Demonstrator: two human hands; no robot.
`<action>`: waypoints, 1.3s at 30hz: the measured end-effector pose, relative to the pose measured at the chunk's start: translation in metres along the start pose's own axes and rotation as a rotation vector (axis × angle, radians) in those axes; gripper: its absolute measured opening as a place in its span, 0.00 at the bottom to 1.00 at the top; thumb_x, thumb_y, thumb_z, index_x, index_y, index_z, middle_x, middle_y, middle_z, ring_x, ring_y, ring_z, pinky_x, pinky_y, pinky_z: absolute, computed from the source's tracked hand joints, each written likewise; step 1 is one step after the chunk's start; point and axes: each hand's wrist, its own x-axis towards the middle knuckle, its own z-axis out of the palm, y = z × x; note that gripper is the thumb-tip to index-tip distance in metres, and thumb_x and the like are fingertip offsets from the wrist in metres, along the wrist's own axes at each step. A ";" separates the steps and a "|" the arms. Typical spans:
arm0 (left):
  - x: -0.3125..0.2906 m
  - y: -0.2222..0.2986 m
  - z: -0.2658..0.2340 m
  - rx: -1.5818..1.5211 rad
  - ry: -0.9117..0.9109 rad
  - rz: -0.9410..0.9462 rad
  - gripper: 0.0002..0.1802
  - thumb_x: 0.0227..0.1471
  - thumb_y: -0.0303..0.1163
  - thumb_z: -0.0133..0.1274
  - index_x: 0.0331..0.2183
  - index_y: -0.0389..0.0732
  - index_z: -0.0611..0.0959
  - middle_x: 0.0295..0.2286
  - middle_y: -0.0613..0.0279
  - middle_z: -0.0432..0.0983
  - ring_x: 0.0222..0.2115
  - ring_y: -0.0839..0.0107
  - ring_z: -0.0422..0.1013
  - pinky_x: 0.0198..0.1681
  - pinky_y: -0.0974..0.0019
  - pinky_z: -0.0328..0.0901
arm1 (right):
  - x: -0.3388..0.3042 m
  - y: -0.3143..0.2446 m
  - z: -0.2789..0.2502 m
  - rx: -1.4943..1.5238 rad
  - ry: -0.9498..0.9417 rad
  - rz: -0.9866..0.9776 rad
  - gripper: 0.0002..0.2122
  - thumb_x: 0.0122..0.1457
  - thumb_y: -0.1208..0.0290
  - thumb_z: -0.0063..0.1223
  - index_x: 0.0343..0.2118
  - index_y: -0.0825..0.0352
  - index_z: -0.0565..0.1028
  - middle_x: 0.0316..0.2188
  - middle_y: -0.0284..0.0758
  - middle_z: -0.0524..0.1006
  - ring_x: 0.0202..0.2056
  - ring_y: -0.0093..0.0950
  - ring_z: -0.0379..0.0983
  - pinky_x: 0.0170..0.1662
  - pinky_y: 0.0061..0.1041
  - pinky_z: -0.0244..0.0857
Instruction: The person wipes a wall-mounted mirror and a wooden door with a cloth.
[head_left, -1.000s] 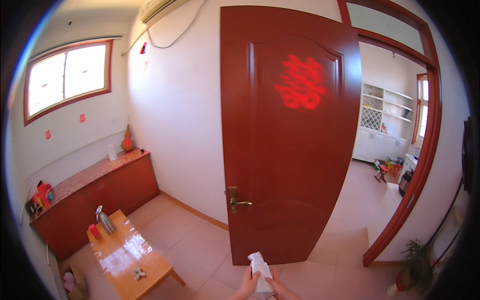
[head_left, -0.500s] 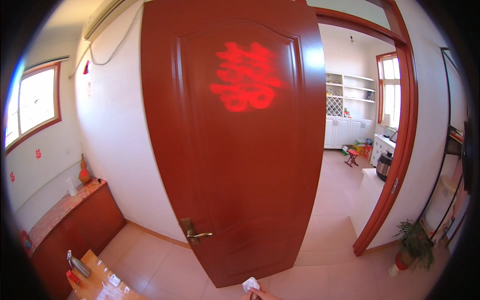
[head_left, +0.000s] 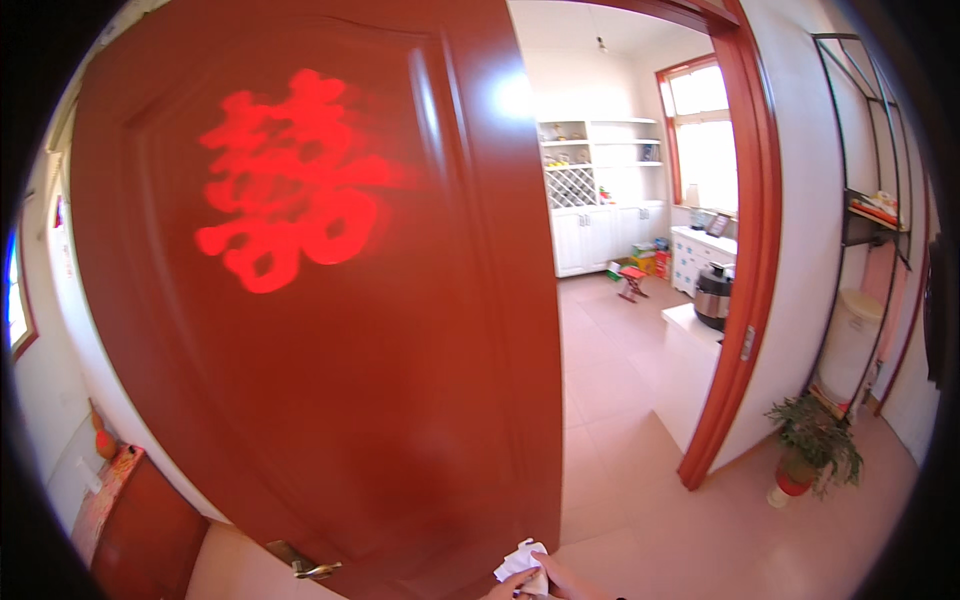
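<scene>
At the bottom middle, a crumpled white tissue or cloth (head_left: 521, 563) is pinched between my two hands. My left hand (head_left: 511, 585) is closed on its lower left side. From the right, my right hand (head_left: 561, 577) grips it with the thumb on top. Both hands are cut off by the lower rim, so most fingers are hidden. Just beyond them stands a reddish-brown door (head_left: 370, 400), swung open, bearing a bright red paper-cut character (head_left: 300, 180). Its brass lever handle (head_left: 313, 571) sits low on the left, apart from my hands.
Right of the door, a doorway with a red wooden frame (head_left: 757, 250) leads to a room with white shelves (head_left: 625, 150), a red folding stool (head_left: 632, 282) and a pressure cooker (head_left: 712, 296). A potted plant (head_left: 812, 440) stands by a black metal rack (head_left: 845, 200). A red-brown cabinet (head_left: 150, 520) is at lower left.
I have come closer to the door and turned right; it fills more of the view. The wooden table at lower left has left the view. The white tissue or cloth shows more fully between my hands.
</scene>
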 end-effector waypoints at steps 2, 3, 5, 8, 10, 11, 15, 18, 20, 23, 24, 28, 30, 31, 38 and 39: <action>0.027 -0.020 0.014 -0.210 -0.010 0.095 0.23 0.44 0.25 0.47 0.46 0.41 0.71 0.37 0.52 0.72 0.36 0.65 0.70 0.38 0.68 0.64 | -0.010 -0.013 -0.020 -0.006 0.060 -0.019 0.18 0.53 0.63 0.47 0.44 0.68 0.67 0.35 0.37 0.72 0.37 0.26 0.69 0.40 0.26 0.64; 0.042 -0.033 0.024 -0.182 -0.001 0.126 0.21 0.43 0.24 0.46 0.44 0.40 0.73 0.35 0.52 0.73 0.34 0.66 0.70 0.37 0.68 0.64 | -0.016 -0.017 -0.032 -0.008 0.102 -0.031 0.18 0.53 0.63 0.47 0.44 0.68 0.67 0.35 0.37 0.72 0.37 0.26 0.69 0.40 0.26 0.64; 0.066 -0.033 0.040 -0.154 -0.044 0.175 0.19 0.43 0.23 0.45 0.41 0.38 0.75 0.32 0.52 0.74 0.32 0.67 0.70 0.36 0.68 0.64 | -0.029 -0.022 -0.053 -0.020 0.199 -0.060 0.18 0.52 0.63 0.48 0.43 0.68 0.67 0.35 0.37 0.72 0.37 0.26 0.69 0.40 0.26 0.64; 0.103 0.000 0.058 -0.124 -0.092 0.226 0.17 0.42 0.22 0.44 0.38 0.37 0.76 0.27 0.52 0.75 0.27 0.70 0.70 0.31 0.68 0.64 | -0.051 -0.015 -0.094 -0.161 0.355 -0.230 0.18 0.55 0.61 0.43 0.46 0.66 0.66 0.39 0.37 0.70 0.42 0.27 0.66 0.43 0.29 0.63; 0.125 0.016 0.078 -0.166 -0.123 0.299 0.15 0.43 0.22 0.43 0.37 0.36 0.76 0.24 0.53 0.74 0.24 0.72 0.69 0.27 0.68 0.64 | -0.060 -0.005 -0.127 -0.320 0.435 -0.365 0.19 0.58 0.59 0.38 0.48 0.65 0.64 0.44 0.36 0.68 0.46 0.28 0.63 0.46 0.32 0.61; 0.139 0.010 0.101 -0.197 -0.124 0.323 0.15 0.44 0.25 0.44 0.37 0.36 0.76 0.22 0.54 0.74 0.22 0.73 0.69 0.24 0.68 0.63 | -0.043 0.014 -0.180 -0.174 0.540 -0.243 0.21 0.58 0.56 0.38 0.49 0.65 0.63 0.47 0.36 0.66 0.50 0.29 0.59 0.48 0.38 0.59; 0.160 0.062 0.123 -0.145 -0.223 0.397 0.13 0.45 0.28 0.45 0.36 0.36 0.77 0.21 0.55 0.74 0.20 0.72 0.68 0.24 0.68 0.63 | -0.099 -0.016 -0.157 -0.276 0.730 -0.471 0.21 0.57 0.56 0.40 0.49 0.65 0.64 0.49 0.37 0.64 0.49 0.29 0.60 0.46 0.33 0.61; 0.175 0.078 0.145 -0.158 -0.310 0.336 0.13 0.45 0.31 0.47 0.35 0.37 0.78 0.21 0.56 0.74 0.20 0.71 0.69 0.24 0.68 0.63 | -0.094 -0.009 -0.178 -0.435 0.743 -0.609 0.19 0.57 0.58 0.42 0.47 0.63 0.66 0.45 0.38 0.67 0.45 0.27 0.64 0.43 0.28 0.63; 0.189 0.125 0.140 0.017 -0.790 0.017 0.15 0.46 0.32 0.48 0.39 0.40 0.75 0.26 0.53 0.74 0.31 0.66 0.71 0.34 0.65 0.65 | -0.085 -0.006 -0.206 -0.507 0.689 -0.610 0.28 0.50 0.60 0.53 0.52 0.67 0.59 0.43 0.36 0.69 0.42 0.23 0.65 0.46 0.26 0.60; 0.228 0.111 0.158 -0.009 -0.628 0.397 0.12 0.44 0.37 0.51 0.31 0.41 0.79 0.21 0.54 0.75 0.24 0.67 0.72 0.28 0.67 0.65 | -0.096 -0.054 -0.186 -0.349 0.736 -0.604 0.20 0.53 0.62 0.50 0.47 0.65 0.66 0.37 0.35 0.72 0.37 0.23 0.68 0.40 0.23 0.63; 0.240 0.121 0.154 0.052 -0.628 0.406 0.12 0.43 0.37 0.53 0.30 0.39 0.79 0.22 0.53 0.75 0.24 0.67 0.72 0.28 0.68 0.65 | -0.109 -0.080 -0.169 -0.341 0.769 -0.498 0.16 0.56 0.61 0.45 0.45 0.63 0.68 0.37 0.37 0.72 0.35 0.25 0.69 0.37 0.24 0.65; 0.290 0.159 0.133 -0.114 -0.686 0.463 0.14 0.45 0.34 0.49 0.34 0.39 0.79 0.22 0.56 0.75 0.22 0.70 0.71 0.25 0.68 0.64 | -0.095 -0.105 -0.225 -0.312 0.999 -0.251 0.16 0.53 0.63 0.48 0.42 0.67 0.70 0.29 0.33 0.74 0.26 0.23 0.68 0.30 0.24 0.64; 0.335 0.141 0.139 -0.048 -0.569 0.477 0.14 0.44 0.35 0.50 0.34 0.40 0.79 0.22 0.54 0.75 0.22 0.71 0.71 0.26 0.69 0.65 | -0.088 -0.131 -0.244 -0.364 0.963 -0.237 0.16 0.53 0.63 0.48 0.42 0.66 0.71 0.29 0.33 0.75 0.27 0.23 0.69 0.31 0.23 0.64; 0.353 0.144 0.134 -0.061 -0.577 0.489 0.14 0.44 0.35 0.50 0.34 0.40 0.79 0.22 0.54 0.75 0.22 0.71 0.71 0.26 0.69 0.65 | -0.085 -0.143 -0.254 -0.400 0.922 -0.213 0.16 0.53 0.62 0.48 0.41 0.66 0.71 0.28 0.33 0.75 0.28 0.23 0.69 0.32 0.23 0.64; 0.471 0.136 0.119 -0.238 -0.323 0.427 0.12 0.40 0.37 0.57 0.23 0.37 0.78 0.16 0.59 0.71 0.18 0.73 0.67 0.23 0.69 0.61 | -0.037 -0.245 -0.284 -0.414 0.936 -0.283 0.19 0.50 0.64 0.55 0.43 0.67 0.70 0.31 0.30 0.74 0.33 0.20 0.68 0.38 0.19 0.62; 0.487 0.134 0.122 -0.231 -0.298 0.463 0.13 0.40 0.37 0.58 0.21 0.37 0.77 0.14 0.61 0.69 0.17 0.75 0.65 0.21 0.69 0.59 | -0.030 -0.265 -0.277 -0.277 0.976 -0.333 0.17 0.50 0.64 0.55 0.40 0.67 0.72 0.29 0.29 0.74 0.31 0.19 0.69 0.35 0.18 0.62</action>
